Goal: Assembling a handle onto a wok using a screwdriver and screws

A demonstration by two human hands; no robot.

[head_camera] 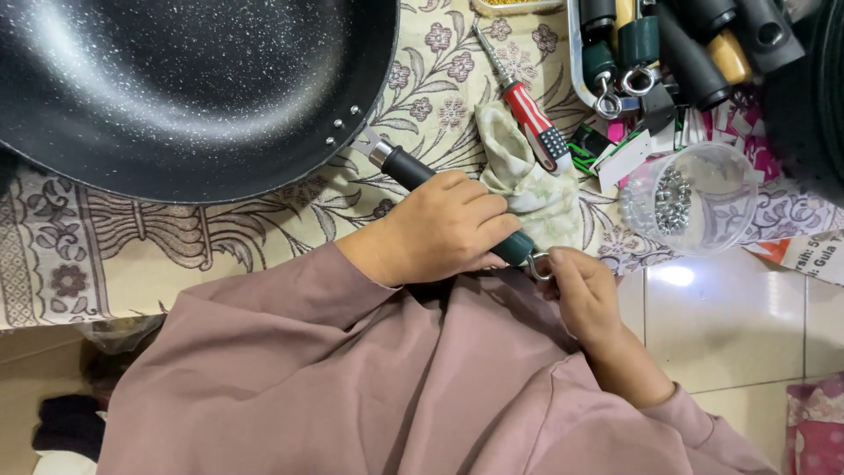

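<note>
A large black speckled pan (185,88) lies on a floral mat at the upper left. Its dark handle (406,167) runs down to the right. My left hand (440,230) is wrapped around that handle. My right hand (585,295) pinches the small metal hanging ring (537,264) at the handle's end. A red and white striped screwdriver (532,119) lies on a crumpled pale cloth (532,189) just above my hands.
A clear plastic cup (694,198) with small metal pieces stands to the right. Several loose dark pan handles (686,44) are piled at the top right. The floral mat (220,237) ends at white floor tiles (730,317). Mauve sleeves fill the lower frame.
</note>
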